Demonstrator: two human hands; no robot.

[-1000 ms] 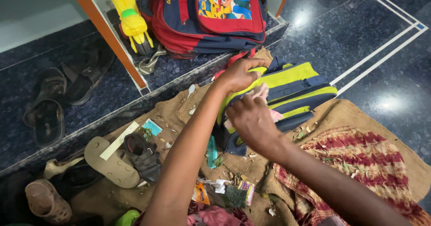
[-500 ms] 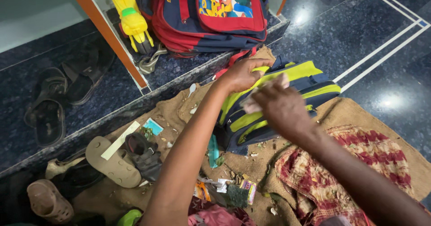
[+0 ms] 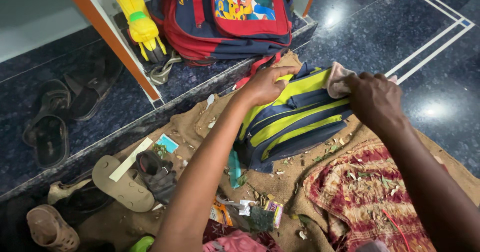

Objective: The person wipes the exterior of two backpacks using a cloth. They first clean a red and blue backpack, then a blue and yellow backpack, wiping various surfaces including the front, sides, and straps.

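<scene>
A navy and lime-yellow backpack (image 3: 295, 122) lies on a brown burlap mat (image 3: 200, 127). My left hand (image 3: 265, 84) presses down on its upper left side, fingers closed over the fabric. Over the bag's top right end my right hand (image 3: 372, 99) grips a pale pink cloth (image 3: 336, 82) against the bag.
A red and blue school bag (image 3: 230, 17) and a yellow toy (image 3: 137, 22) sit on the raised ledge behind. Sandals and shoes (image 3: 120, 182) lie at the left. A red patterned cloth (image 3: 370, 197) with leaf bits covers the lower right; wrappers (image 3: 250, 212) lie in front.
My right hand has swept the pink cloth from the bag's middle to its top right end. My left hand has kept its hold on the bag.
</scene>
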